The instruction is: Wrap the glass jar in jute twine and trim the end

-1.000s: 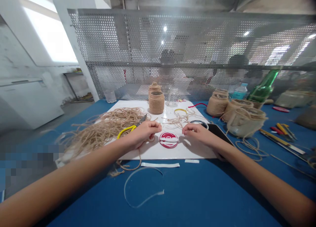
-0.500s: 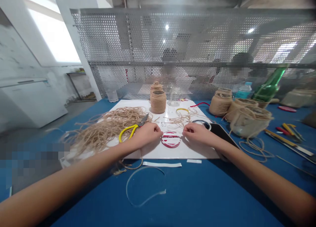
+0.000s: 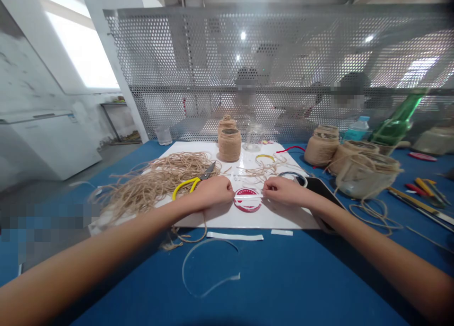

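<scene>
A round red lid [image 3: 247, 207] with white bands across it lies near the front of a white board [image 3: 223, 220]. Over its upper part stretches a thin white tape strip [image 3: 248, 197], its ends running to my fingers. My left hand [image 3: 218, 192] is closed in a pinch at the strip's left end, just beside the lid. At the right end, my right hand [image 3: 283, 191] pinches too, fingertips curled together. Yellow-handled scissors [image 3: 191, 184] lie behind my left hand, blades pointing away. Beyond my right hand sits a tape roll [image 3: 298, 178].
Loose jute twine [image 3: 156, 179] is heaped at left. A twine-wrapped jar [image 3: 230, 146] stands at the back, with a clear glass jar [image 3: 254, 139]. More wrapped jars [image 3: 321, 148], a green bottle [image 3: 397, 122] and a dark phone-like slab [image 3: 324, 193] are at right. White strips [image 3: 234, 236] lie in front.
The view has shifted slightly. Both hands stay beside the lid in a pinch; the white strip between them sits differently, and more of the lid's red upper part shows.
</scene>
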Tool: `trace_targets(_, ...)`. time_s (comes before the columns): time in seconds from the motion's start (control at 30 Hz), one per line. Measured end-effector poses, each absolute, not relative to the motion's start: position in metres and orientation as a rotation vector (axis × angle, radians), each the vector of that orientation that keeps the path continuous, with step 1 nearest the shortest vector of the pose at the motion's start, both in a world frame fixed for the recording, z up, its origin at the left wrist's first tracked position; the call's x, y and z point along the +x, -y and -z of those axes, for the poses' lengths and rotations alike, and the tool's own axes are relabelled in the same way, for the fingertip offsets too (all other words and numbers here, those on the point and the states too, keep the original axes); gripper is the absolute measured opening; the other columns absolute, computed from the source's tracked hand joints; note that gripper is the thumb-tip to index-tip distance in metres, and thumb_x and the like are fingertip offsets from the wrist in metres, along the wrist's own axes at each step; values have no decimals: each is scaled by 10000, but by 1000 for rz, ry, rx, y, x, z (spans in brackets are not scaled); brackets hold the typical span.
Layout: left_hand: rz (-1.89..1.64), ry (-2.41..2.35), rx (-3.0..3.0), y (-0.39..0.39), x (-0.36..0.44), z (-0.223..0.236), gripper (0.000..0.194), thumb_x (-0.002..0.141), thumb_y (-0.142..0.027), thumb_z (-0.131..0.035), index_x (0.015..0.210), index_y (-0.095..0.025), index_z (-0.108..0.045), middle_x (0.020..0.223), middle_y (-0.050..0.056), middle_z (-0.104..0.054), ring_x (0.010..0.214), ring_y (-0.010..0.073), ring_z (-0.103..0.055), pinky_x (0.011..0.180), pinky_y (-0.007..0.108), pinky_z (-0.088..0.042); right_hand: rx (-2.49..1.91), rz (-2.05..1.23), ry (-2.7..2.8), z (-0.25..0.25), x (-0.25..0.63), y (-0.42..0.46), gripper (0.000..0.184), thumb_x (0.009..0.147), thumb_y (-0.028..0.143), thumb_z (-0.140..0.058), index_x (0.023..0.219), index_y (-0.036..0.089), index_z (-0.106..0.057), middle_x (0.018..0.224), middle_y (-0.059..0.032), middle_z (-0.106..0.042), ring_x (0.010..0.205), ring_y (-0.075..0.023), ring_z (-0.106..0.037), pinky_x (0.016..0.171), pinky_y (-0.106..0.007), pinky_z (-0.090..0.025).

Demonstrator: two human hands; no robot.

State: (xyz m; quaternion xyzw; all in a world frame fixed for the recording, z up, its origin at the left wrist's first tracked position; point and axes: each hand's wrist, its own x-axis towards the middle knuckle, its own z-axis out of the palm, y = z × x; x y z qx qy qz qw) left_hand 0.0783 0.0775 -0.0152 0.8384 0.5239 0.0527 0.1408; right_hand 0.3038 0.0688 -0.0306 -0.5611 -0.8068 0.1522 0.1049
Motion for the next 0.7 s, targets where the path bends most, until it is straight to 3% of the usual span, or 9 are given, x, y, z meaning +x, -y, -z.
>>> trace_targets(0.7, -59, -1505, 2483, -74, 85, 9, 207, 671, -290, -464, 671, -164, -628, 733, 68, -647, 577, 162, -526, 489, 239, -302, -1642, -379, 2448, 35, 303, -68, 189, 761, 247, -450, 643, 186, -584, 679, -26, -638, 617, -149, -529, 532, -241, -301)
